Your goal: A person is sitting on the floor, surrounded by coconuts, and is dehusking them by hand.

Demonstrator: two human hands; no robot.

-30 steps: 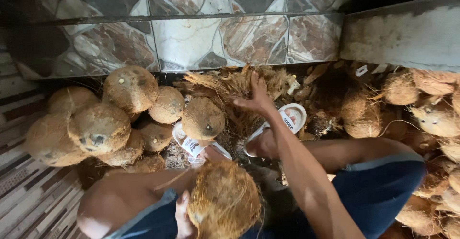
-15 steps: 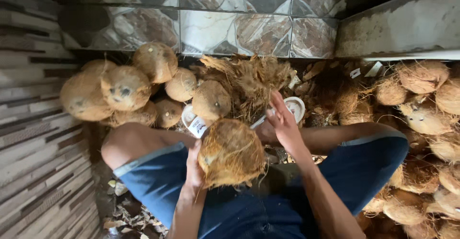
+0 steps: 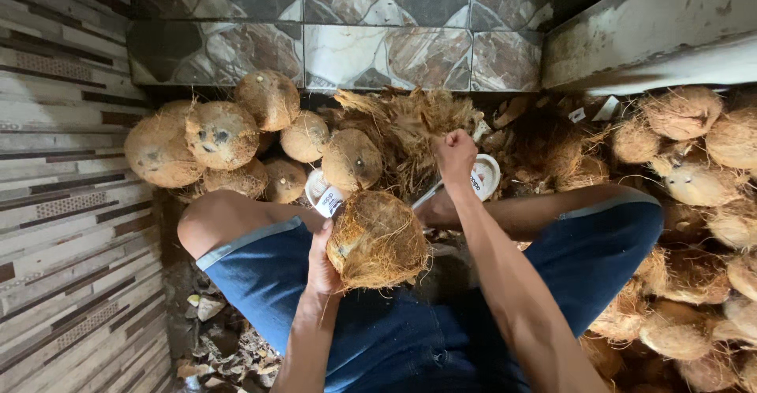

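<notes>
My left hand [image 3: 322,263] grips a brown, fibrous coconut [image 3: 378,239] from its left side and holds it over my lap, between my knees in blue shorts [image 3: 410,338]. My right hand [image 3: 456,152] is closed in a fist above and to the right of the coconut, in front of a heap of torn husk fibre [image 3: 410,121]. I see nothing clearly inside the fist. A thin pale strip [image 3: 426,196] shows just below it.
Several rounder coconuts [image 3: 221,133] lie piled at the left, against a tiled wall [image 3: 378,14]. More hairy coconuts [image 3: 694,180] fill the right side under a concrete ledge [image 3: 654,22]. Two white sandal-like objects [image 3: 482,174] lie near the husk. Husk scraps [image 3: 229,346] litter the floor.
My right hand was open over the husk heap, came back beside the coconut, and is now a raised fist. The coconut has risen in my left hand, and my view has shifted left.
</notes>
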